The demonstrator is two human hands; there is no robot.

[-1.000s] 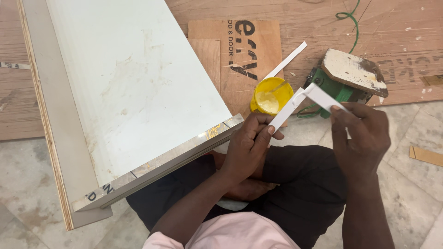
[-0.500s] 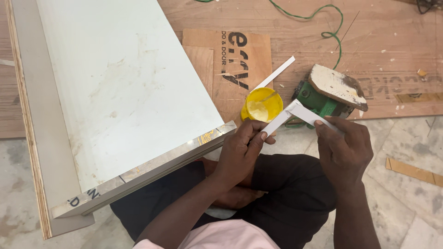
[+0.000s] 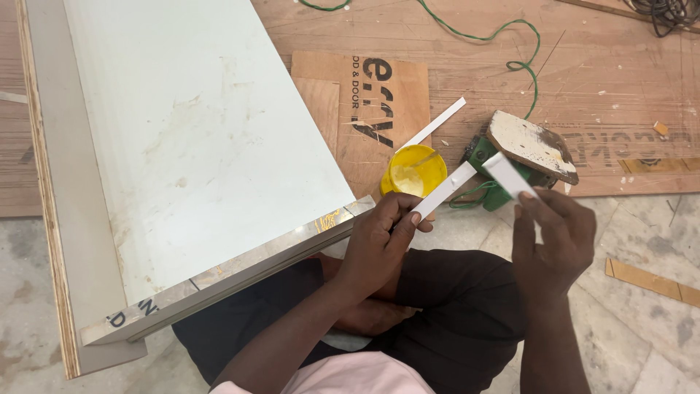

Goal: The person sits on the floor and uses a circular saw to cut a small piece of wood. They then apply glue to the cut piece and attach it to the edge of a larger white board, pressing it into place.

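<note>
One white laminate strip (image 3: 467, 181), bent into a peak, is pinched at both ends. The left hand (image 3: 379, 244) has its fingers closed on the lower end, just beside the near corner of the white board (image 3: 197, 146); the right hand (image 3: 550, 244) grips the other end, further from that corner. One yellow glue cup (image 3: 415, 171) sits just past the board's corner, touching nothing of the strip that I can tell. One green-bodied tool (image 3: 521, 157) lies beyond it. Open floor (image 3: 642, 219) stretches right of the board.
</note>
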